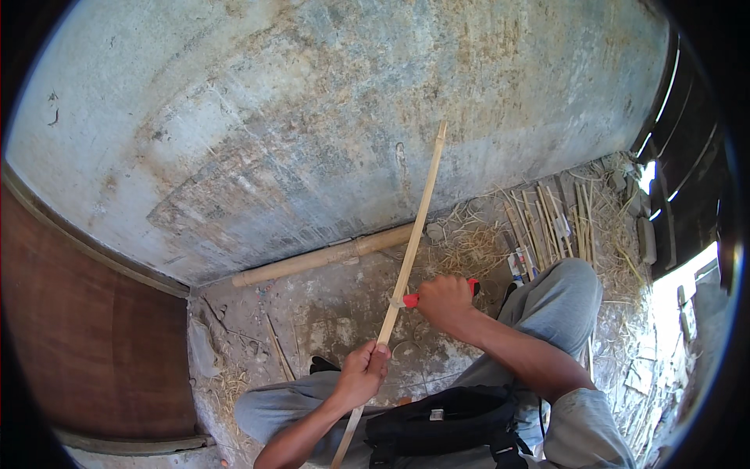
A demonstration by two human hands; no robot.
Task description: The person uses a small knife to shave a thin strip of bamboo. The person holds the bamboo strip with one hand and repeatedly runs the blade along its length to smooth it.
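Observation:
A long, pale bamboo strip [414,234] slants up across the middle, its far end in front of the wall and its near end passing over my lap. My left hand [364,374] is closed around its lower part. Above that, my right hand [447,301] grips a red-handled knife [410,300]. The short part of the knife beyond my fist meets the strip's right edge; little of its blade can be made out. A red and black end of the handle shows on the other side of my fist.
A stained grey wall [312,109] rises ahead, with a thick bamboo pole [328,258] along its foot. Several cut bamboo strips [547,219] lie at the right among shavings [473,250]. A brown panel [94,313] stands at the left. A black bag [445,422] rests at my lap.

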